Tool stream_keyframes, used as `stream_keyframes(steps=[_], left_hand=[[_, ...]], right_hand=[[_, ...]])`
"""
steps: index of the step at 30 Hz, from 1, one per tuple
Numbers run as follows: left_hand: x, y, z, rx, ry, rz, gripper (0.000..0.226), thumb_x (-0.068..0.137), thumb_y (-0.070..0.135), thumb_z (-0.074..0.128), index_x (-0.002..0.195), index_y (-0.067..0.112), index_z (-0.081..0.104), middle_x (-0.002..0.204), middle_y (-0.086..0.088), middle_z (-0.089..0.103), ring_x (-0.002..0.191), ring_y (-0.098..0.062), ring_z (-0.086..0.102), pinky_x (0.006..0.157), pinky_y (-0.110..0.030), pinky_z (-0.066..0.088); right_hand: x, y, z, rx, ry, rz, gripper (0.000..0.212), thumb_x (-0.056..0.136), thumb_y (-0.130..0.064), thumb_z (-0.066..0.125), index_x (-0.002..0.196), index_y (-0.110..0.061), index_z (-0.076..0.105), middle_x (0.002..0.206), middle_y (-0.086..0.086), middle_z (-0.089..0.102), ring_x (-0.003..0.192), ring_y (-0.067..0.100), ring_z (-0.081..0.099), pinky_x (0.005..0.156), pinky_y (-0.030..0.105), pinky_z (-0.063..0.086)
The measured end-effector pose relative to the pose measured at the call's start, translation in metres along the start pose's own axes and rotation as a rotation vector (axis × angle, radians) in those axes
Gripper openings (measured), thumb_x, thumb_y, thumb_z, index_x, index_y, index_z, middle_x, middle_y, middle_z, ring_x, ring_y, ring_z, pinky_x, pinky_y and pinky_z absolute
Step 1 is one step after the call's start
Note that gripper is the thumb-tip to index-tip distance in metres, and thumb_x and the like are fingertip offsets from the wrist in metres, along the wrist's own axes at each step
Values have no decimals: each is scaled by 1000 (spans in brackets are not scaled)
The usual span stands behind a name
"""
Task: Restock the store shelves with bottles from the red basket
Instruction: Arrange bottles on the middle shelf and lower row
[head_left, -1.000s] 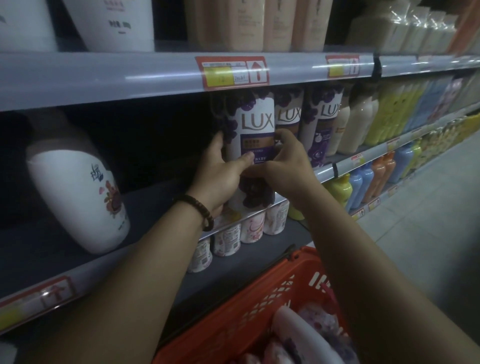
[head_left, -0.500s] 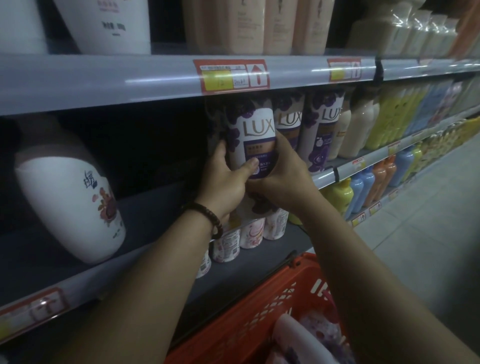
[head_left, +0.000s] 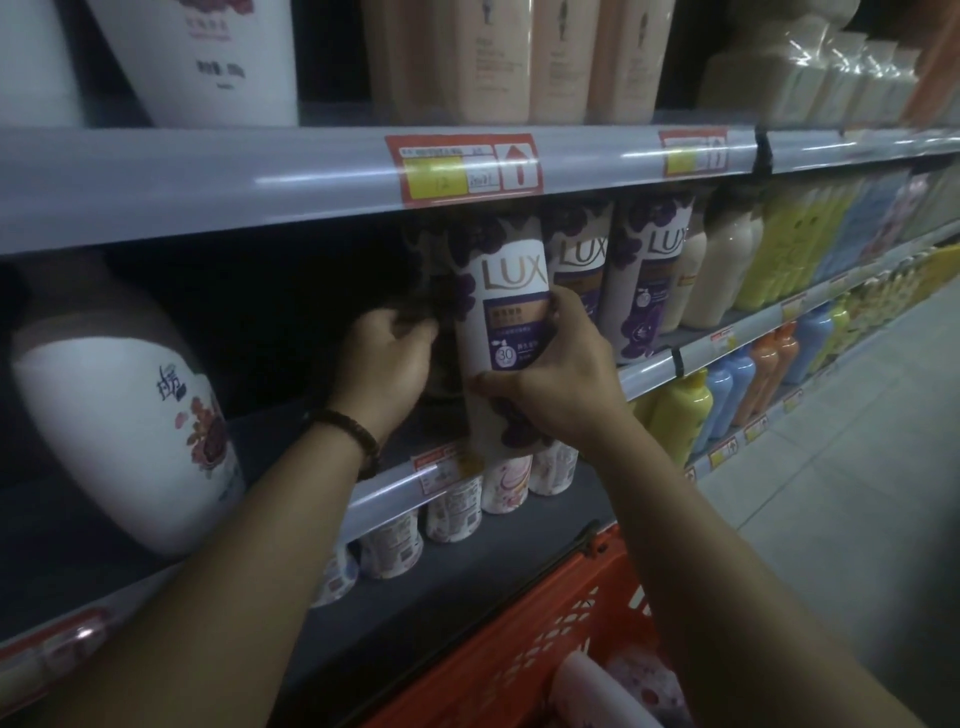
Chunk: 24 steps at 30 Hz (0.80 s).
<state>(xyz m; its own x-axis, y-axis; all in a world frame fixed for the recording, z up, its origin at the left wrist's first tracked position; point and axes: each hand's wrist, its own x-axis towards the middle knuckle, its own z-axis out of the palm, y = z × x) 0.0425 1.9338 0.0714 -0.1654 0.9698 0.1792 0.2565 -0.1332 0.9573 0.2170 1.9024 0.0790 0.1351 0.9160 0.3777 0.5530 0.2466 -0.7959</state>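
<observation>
My right hand grips a white and purple LUX bottle standing upright at the front of the middle shelf. Just left of it, my left hand curls its fingers around a darker bottle that stands slightly further back in shadow. Two more LUX bottles stand to the right on the same shelf. The red basket sits at the bottom, below my right forearm, with some bottles lying inside.
A large white jug stands at the left of the middle shelf, with a dark gap between it and my hands. Cream, yellow and blue bottles fill the shelves to the right. Small white bottles line the lower shelf. Grey floor lies at right.
My left hand has come off the front LUX bottle and moved left onto the darker bottle behind it. My right hand keeps hold of the front bottle, which now stands further onto the shelf.
</observation>
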Motion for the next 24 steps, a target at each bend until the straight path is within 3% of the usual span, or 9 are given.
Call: stream_keyframes(steps=[2, 6, 9, 14, 19, 24], left_hand=[[24, -19, -12, 130, 121, -11, 10, 86, 27, 73, 95, 23, 73, 93, 2, 75, 90, -19, 71, 87, -45, 61], [38, -29, 14, 392, -72, -1, 23, 80, 23, 81, 98, 11, 72, 102, -9, 74, 98, -29, 70, 80, -34, 57], [44, -31, 18, 357, -106, 6, 23, 89, 24, 79, 109, 15, 72, 109, -5, 73, 104, -25, 68, 91, -39, 57], [43, -35, 25, 317, -87, 33, 35, 87, 28, 81, 120, 16, 72, 116, -6, 74, 110, -25, 69, 96, -44, 58], [41, -32, 20, 384, -26, 13, 36, 95, 18, 74, 128, 4, 65, 128, -20, 68, 121, -37, 63, 99, -40, 53], [39, -35, 19, 333, -46, -15, 49, 95, 21, 75, 139, 13, 55, 134, -15, 65, 125, -34, 61, 106, -46, 51]], right_hand=[[1, 0, 0, 4, -5, 10, 100, 59, -35, 102, 142, -26, 47, 110, -16, 64, 106, 15, 67, 95, 42, 61], [2, -1, -2, 4, -5, 15, 97, 59, -33, 103, 138, -27, 48, 104, -20, 62, 103, 13, 67, 94, 40, 61], [4, -3, -4, 14, 7, 17, 97, 58, -32, 103, 138, -28, 49, 103, -21, 62, 102, 12, 67, 93, 38, 61], [9, -2, -2, 38, 22, 27, 101, 53, -34, 104, 139, -28, 52, 109, -16, 68, 101, 11, 69, 93, 41, 62], [10, -3, 2, 34, 14, 10, 109, 51, -39, 103, 145, -27, 48, 119, -11, 68, 107, 17, 68, 95, 47, 62], [11, -5, 3, 37, 6, -1, 109, 52, -37, 102, 145, -27, 47, 122, -9, 66, 110, 19, 67, 95, 48, 62]])
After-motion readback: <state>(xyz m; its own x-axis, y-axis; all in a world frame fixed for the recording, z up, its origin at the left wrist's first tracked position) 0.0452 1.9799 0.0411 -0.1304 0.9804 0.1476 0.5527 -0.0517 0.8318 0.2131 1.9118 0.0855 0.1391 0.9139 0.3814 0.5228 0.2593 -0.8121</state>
